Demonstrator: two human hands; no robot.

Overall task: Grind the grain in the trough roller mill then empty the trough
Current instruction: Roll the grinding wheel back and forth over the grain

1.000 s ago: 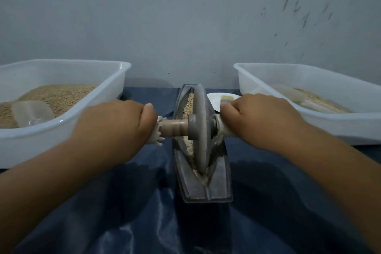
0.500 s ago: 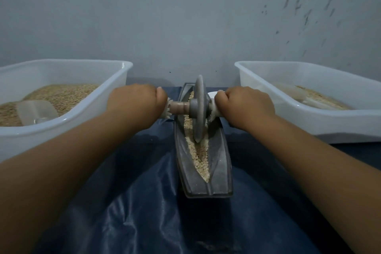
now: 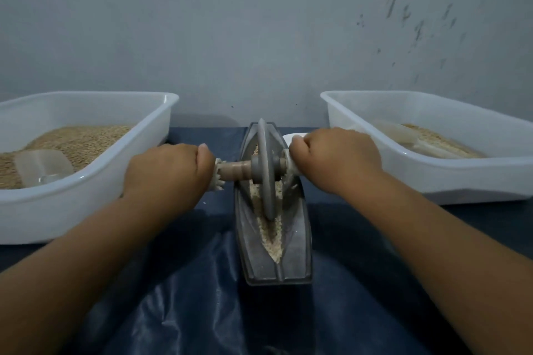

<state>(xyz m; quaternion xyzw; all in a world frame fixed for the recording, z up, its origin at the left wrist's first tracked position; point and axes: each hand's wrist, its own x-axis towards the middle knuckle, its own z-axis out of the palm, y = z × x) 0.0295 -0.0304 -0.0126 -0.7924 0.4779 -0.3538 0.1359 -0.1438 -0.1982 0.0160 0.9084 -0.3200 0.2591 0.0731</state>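
A grey boat-shaped trough (image 3: 297, 253) lies lengthwise on the dark blue cloth in front of me. Pale grain (image 3: 272, 235) fills its groove. A grey roller wheel (image 3: 266, 170) stands upright in the groove, in the far half of the trough, on a wooden axle (image 3: 235, 170). My left hand (image 3: 167, 173) grips the axle's left handle, whose white toothed end shows by my thumb. My right hand (image 3: 336, 158) grips the right handle, which is mostly hidden under my fingers.
A white tub (image 3: 86, 181) with whole grain and a clear scoop (image 3: 43, 166) stands at the left. A second white tub (image 3: 427, 173) with paler grain and a scoop stands at the right. A small white dish (image 3: 294, 137) sits behind the trough. The wall is close behind.
The wheel rolled from the trough's near part to its far end, then came a little back toward me. Both hands travelled with it, still gripping the handles.
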